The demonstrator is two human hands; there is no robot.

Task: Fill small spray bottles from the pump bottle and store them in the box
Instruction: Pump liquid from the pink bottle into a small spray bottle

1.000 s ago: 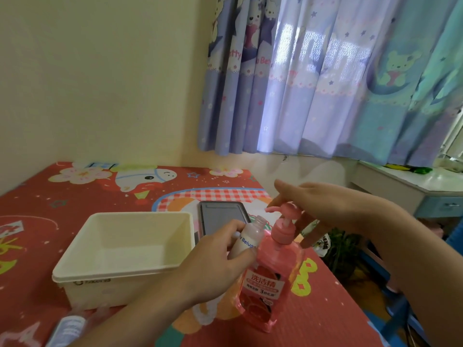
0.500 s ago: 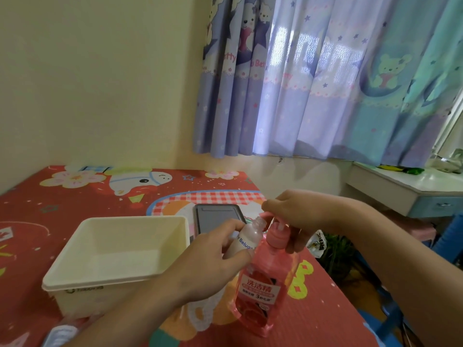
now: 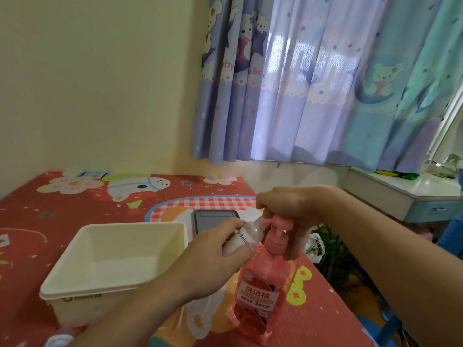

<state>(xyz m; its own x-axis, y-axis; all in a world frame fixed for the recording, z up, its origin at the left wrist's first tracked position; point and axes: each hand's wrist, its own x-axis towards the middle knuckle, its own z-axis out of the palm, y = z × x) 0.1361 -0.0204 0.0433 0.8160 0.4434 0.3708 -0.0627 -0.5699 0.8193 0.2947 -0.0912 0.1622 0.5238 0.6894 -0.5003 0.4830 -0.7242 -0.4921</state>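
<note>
The right hand (image 3: 288, 206), which a moment ago hovered open above the pink pump bottle (image 3: 260, 284), has come down and now rests on the pump head (image 3: 278, 222), fingers curled over it and down its far side. The pump looks not fully pressed yet, so filling seems about to begin or just starting.

The left hand (image 3: 213, 256) grips a small spray bottle (image 3: 244, 240), white-labelled with a clear neck, tilted so that its open mouth sits right at the pump's spout, touching the left side of the pump bottle.

Left of the pump bottle, the cream box (image 3: 62, 291) stands open on the red cartoon-print counter (image 3: 325, 309); nothing shows inside it. Behind the pump bottle lies a dark phone (image 3: 213, 219), screen up. Far left of the pump bottle, at the bottom edge of the view, part of another small bottle (image 3: 59, 340) shows, blurred. Nothing blocks the way from the pump bottle to the box, though the left forearm crosses in front of the box's near corner.
</note>
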